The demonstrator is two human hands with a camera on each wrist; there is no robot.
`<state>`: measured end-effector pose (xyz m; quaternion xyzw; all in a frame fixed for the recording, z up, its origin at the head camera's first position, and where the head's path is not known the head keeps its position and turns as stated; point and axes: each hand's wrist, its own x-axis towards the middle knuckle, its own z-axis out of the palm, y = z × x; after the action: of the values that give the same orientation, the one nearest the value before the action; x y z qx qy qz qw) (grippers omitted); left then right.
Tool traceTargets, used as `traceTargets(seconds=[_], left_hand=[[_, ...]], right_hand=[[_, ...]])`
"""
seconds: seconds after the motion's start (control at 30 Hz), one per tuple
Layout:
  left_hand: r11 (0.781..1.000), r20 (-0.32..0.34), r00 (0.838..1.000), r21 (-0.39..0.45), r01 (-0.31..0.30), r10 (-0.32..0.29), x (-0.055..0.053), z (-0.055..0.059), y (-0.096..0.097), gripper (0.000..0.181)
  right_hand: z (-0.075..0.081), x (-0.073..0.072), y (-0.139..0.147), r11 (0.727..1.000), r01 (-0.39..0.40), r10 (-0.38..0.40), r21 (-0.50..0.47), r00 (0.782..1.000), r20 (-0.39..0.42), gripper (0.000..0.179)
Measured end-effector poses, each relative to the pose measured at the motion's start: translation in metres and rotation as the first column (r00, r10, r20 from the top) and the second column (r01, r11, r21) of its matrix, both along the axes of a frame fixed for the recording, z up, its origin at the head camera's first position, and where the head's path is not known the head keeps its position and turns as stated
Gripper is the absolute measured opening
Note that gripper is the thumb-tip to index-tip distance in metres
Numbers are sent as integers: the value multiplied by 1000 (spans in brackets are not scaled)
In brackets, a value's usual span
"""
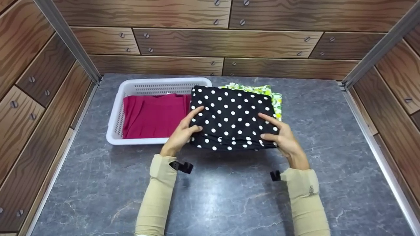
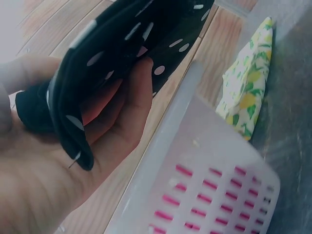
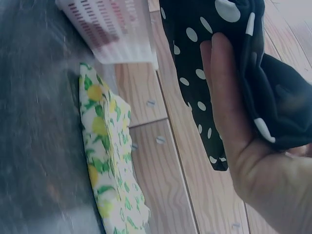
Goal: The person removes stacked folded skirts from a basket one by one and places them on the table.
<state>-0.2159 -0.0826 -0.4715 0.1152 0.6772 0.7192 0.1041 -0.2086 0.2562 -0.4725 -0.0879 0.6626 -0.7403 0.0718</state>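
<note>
A folded black cloth with white polka dots (image 1: 233, 114) is held up off the table between both hands. My left hand (image 1: 183, 132) grips its left edge, thumb and index finger on top, other fingers beneath, as the left wrist view shows. On the opposite edge, my right hand (image 1: 283, 136) holds it the same way, with fingers under the cloth in the right wrist view. Behind and below it lies a folded white cloth with a lemon and leaf print (image 3: 105, 151), partly hidden in the head view. Folded dark red cloth (image 1: 154, 116) lies in a white plastic basket (image 1: 115, 131) on the left.
The basket's perforated side (image 2: 209, 195) stands close beside the lemon-print cloth. All rests on a grey marbled table (image 1: 210, 203). Wood-patterned panels (image 1: 226, 42) wall the back and both sides, with metal corner posts (image 1: 70, 39).
</note>
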Motion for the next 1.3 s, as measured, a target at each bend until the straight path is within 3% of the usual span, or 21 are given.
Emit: traceTargets(seconds=[0.2,0.33,0.5,0.7,0.83,1.07,1.2,1.3], left_hand=[[991,63,994,104,85,-92,9,-3,17,76],[987,67,988,81,136,-142,14,-7,27,77],[982,51,982,64,176,-179,19,-11,37,77],[978,16,978,-29,206,-206,28,-18,54,76],[971,5,975,-88,224,-224,33,-27,65,75],[954,42,969,-167,247,-244,40,-44,74,72],[952,92,968,-184,246,-233,39,-60,76,73],[950,137,966,-199,242,-218,36,-72,77,73]], right_hand=[[-9,13,20,999,35,-35,-6,999,-7,68],[-17,24,32,998,55,-55,-19,998,6,68],[-23,33,47,997,22,-21,-72,1000,12,68],[-29,41,65,998,33,-33,-55,999,13,69],[-36,46,74,999,46,-45,-21,998,32,67],[-54,53,83,994,64,-70,92,995,67,67],[-65,49,82,978,66,-90,198,989,116,66],[-70,43,81,949,62,-115,309,981,156,66]])
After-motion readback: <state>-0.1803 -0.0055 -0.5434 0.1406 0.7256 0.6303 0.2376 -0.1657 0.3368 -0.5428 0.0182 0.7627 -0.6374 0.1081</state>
